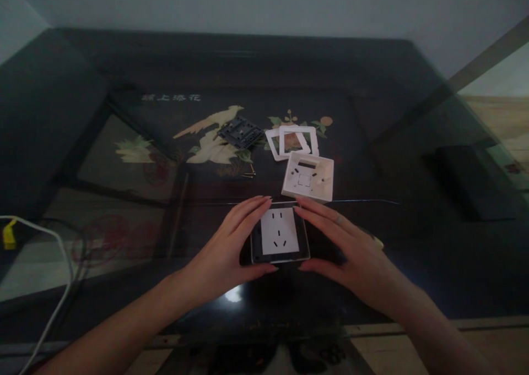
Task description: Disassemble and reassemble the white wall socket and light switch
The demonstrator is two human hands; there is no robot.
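Between my hands, near the table's front edge, is a wall socket (280, 231) with a white five-hole face set in a dark surround and a thin pale rim. My left hand (235, 243) grips its left side, fingers along the far edge and thumb at the near edge. On the opposite side my right hand (347, 243), wearing a ring, holds the right edge the same way. Just beyond the socket lies a white back box (309, 177), its open side up, with slots and holes in its floor.
Two white frames (312, 138) overlap behind the box. A dark plastic module (241, 132) lies left of them, with a few screws (250, 172) nearer. A black box (471, 182) stands at right. A white cable (61, 248) with a yellow tag (9, 235) runs down the left.
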